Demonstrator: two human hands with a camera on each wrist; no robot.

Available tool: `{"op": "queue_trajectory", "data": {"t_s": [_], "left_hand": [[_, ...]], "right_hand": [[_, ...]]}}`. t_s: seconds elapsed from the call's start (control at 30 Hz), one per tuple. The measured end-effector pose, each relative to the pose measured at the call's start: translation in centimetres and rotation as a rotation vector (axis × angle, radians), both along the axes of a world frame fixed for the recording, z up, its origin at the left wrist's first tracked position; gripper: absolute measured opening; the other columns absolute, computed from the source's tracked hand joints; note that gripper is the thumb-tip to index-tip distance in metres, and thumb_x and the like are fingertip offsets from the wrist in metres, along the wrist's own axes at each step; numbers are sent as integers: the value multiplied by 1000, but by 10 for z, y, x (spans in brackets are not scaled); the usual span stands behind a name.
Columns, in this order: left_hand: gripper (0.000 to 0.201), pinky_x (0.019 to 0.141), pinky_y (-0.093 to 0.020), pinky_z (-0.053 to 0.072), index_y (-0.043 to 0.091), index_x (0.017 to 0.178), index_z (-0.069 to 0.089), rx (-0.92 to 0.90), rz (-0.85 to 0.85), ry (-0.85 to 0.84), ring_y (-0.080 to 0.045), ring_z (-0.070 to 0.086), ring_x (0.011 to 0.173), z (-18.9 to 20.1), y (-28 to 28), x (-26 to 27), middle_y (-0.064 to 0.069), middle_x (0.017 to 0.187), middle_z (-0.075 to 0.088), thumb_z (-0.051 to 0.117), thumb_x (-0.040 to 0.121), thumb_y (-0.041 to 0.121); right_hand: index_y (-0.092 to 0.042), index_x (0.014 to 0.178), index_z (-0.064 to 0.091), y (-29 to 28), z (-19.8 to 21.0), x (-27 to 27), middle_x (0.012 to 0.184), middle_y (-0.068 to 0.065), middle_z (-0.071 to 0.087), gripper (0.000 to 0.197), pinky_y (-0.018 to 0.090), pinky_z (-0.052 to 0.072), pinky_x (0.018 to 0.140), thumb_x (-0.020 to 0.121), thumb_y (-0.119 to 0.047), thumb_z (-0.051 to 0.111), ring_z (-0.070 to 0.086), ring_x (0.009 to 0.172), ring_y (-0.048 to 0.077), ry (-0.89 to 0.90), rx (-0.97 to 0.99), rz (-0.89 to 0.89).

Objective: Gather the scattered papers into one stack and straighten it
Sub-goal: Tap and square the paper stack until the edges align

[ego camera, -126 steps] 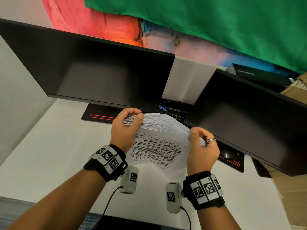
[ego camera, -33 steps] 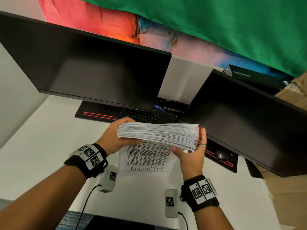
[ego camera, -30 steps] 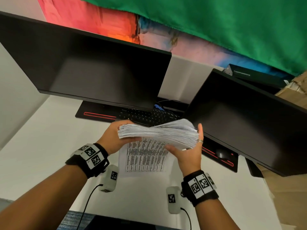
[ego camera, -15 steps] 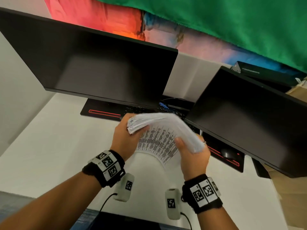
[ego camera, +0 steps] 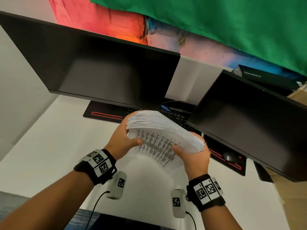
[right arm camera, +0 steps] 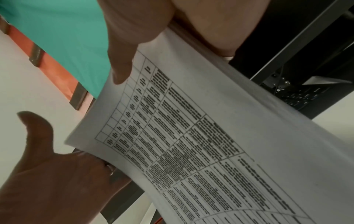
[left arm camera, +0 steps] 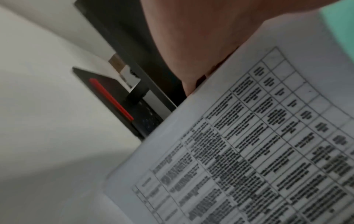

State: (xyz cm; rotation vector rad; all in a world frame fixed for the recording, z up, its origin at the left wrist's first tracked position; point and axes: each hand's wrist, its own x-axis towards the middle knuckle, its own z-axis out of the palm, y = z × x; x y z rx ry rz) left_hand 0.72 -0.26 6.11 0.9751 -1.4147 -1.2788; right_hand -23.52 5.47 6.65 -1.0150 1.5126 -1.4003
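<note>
A thick stack of white papers (ego camera: 159, 128) is held up above the white desk (ego camera: 49, 146), tilted on edge and bowed, its top edge fanned. A printed table covers the sheet facing me (ego camera: 156, 146). My left hand (ego camera: 131, 135) grips the stack's left end, thumb on the printed sheet and fingers behind. My right hand (ego camera: 191, 150) grips the right end the same way. The left wrist view shows the printed sheet (left arm camera: 249, 151) under my palm (left arm camera: 191, 37). In the right wrist view my thumb (right arm camera: 122, 63) presses the bowed sheet (right arm camera: 210, 136).
Two dark monitors (ego camera: 108, 72) (ego camera: 249, 122) stand just behind the stack. Under them lie a black desk mat with red lines (ego camera: 103, 113), a keyboard (ego camera: 176, 117) and a mouse (ego camera: 230, 157). Cardboard (ego camera: 285, 196) sits at the right edge.
One second ago the stack lay flat and level between my hands. It has been tipped up on edge and bowed, the printed sheet now facing me. Both hands moved slightly away from me.
</note>
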Motion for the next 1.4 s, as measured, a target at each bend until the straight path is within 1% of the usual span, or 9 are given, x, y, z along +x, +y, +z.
{"op": "queue_trajectory", "data": {"t_s": [0.17,0.27,0.37,0.57,0.7,0.8,1.07,1.33,1.4], "left_hand": [[91,89,-8,48,30,138,40,8,49,-217,5,56,113,3,-1,-2,13,124,57,88,62,39],[45,75,-12,53,28,107,61,-46,128,-266,1,66,91,4,-7,-1,12,98,71,84,70,17],[30,69,-8,51,30,90,67,-62,128,-249,5,67,82,7,-8,1,26,87,72,81,73,10],[61,80,-35,59,20,107,59,55,-67,-218,-17,69,95,-11,0,12,4,104,70,92,58,35],[70,81,-32,58,23,108,58,47,-91,-230,-13,68,96,-9,2,12,8,105,68,90,52,50],[75,88,-35,57,29,111,57,63,-129,-258,-13,67,102,-4,1,10,10,108,69,89,50,57],[81,92,-42,56,27,114,51,52,-134,-207,-16,66,105,3,0,8,9,109,67,89,50,57],[98,91,-28,55,21,133,44,45,-12,-8,-16,63,114,2,5,-6,6,118,65,81,55,67],[103,92,-20,52,21,137,42,31,25,-42,-10,61,116,0,6,-9,8,120,64,78,55,71]], "right_hand": [[-27,103,62,-2,1,-3,98,0,72,56,21,59,69,62,1,88,72,88,5,19,-29,-10],[-20,93,71,-3,4,-6,90,1,78,35,29,62,73,64,-6,86,75,86,14,-8,5,-4],[-16,91,72,-4,7,-12,88,0,78,29,26,61,71,68,-4,84,76,85,17,-28,5,-4],[-16,109,65,5,-5,-13,97,-4,76,60,29,61,77,57,4,88,74,90,15,25,37,111],[-16,119,61,4,-8,-12,103,-6,74,76,29,59,82,48,-10,89,72,97,15,13,17,113],[-21,114,64,1,-5,-13,103,5,74,73,31,60,79,49,-2,90,72,98,19,-1,31,119],[-21,124,57,-3,0,-14,100,-5,73,84,25,59,76,53,14,87,71,96,13,2,-15,93],[-30,123,56,-1,5,-6,112,-4,64,89,26,60,76,44,-11,91,68,99,4,-74,-39,-14],[-32,121,56,-1,3,-4,113,-1,65,84,27,60,76,50,-1,90,68,101,10,-79,-36,-7]]}}
